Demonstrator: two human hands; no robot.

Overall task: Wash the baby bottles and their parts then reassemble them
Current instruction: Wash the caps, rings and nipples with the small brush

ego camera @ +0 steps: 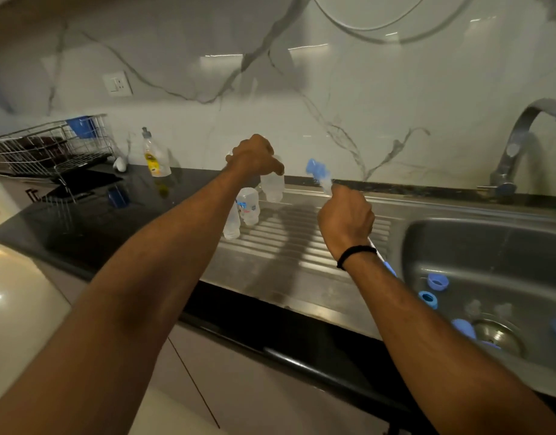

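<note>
left hand [254, 158] fingers [277, 168] clamped on bottle [272, 188] near drainboard [301, 246] back edge | right hand [345, 218] fingers [341, 193] clamped on brush [316, 170]

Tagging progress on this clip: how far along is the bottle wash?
Probably done: two clear bottles sit on the drainboard. In hand: left hand grips a third bottle there; right hand holds the blue-headed brush. Left: blue rings and caps lie in the sink; no bottle is reassembled.
</note>
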